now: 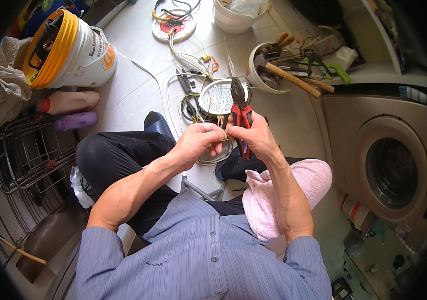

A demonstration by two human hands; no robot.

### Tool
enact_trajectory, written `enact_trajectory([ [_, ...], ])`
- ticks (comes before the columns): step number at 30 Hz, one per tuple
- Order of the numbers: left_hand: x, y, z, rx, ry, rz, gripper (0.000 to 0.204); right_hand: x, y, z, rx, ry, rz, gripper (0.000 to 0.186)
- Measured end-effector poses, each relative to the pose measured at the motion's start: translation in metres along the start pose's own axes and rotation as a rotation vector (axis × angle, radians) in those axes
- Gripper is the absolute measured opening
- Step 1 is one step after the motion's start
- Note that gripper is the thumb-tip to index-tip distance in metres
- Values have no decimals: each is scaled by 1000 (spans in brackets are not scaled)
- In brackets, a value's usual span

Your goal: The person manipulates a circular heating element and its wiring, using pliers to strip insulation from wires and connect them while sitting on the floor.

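Observation:
My right hand (254, 135) is closed round red-and-black combination pliers (239, 107), whose dark jaws point away from me. Thumb and fingers of my left hand (199, 142) pinch a thin wire right beside my right fingertips. How far that wire runs is hidden by the fingers. Just beyond both hands, a round white plate with concentric rings (218, 96) lies on the floor, with coloured wires (220, 120) coming off its near side. The pliers' jaws overlap its right edge in the picture. Coiled dark cable (189, 109) rests left of the plate.
Farther off lies another white disc (161, 34) with cables. A tool bucket (254, 75) holds wooden-handled tools at the right, near a washing machine (331, 145). A white-and-yellow bucket (81, 65), bottles (76, 121) and a wire rack (8, 187) are left. A pink towel (268, 205) covers my right knee.

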State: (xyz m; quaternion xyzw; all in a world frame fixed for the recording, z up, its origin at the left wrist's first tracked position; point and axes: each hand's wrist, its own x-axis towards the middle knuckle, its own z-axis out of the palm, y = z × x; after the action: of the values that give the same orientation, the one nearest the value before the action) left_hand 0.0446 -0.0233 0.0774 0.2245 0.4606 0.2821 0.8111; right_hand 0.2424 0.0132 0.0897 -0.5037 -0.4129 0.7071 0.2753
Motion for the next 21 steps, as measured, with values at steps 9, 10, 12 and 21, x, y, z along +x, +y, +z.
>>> enact_trajectory([
  [9,0,-2,0,147,23,36,13,2,4,-1,-149,22,-30,17],
  [10,0,-1,0,158,24,31,13,0,2,0,-149,21,-23,17],
  [12,0,2,-1,142,30,64,13,1,1,-1,-113,34,-22,17],
  [21,7,18,-8,402,145,481,19,5,9,11,129,-1,-142,35],
])
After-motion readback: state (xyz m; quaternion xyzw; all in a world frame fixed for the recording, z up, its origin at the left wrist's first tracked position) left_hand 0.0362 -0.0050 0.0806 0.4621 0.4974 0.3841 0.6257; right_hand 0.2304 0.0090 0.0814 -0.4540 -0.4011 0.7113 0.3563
